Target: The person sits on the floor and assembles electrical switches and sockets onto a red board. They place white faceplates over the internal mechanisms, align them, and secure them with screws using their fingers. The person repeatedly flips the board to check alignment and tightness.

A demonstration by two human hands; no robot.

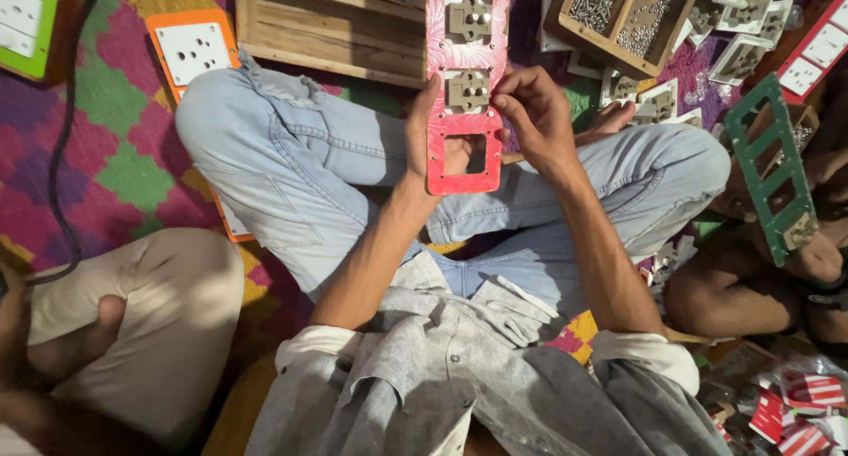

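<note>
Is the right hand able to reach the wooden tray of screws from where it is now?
Probably yes. The right hand rests on the red panel, and the wooden tray of screws lies just beyond it, with nothing between them and its top open.

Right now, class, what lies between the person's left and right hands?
In the head view, the red board with square cutouts lies between the left hand and the right hand; both grip its edges beside a fitted grey socket module.
</note>
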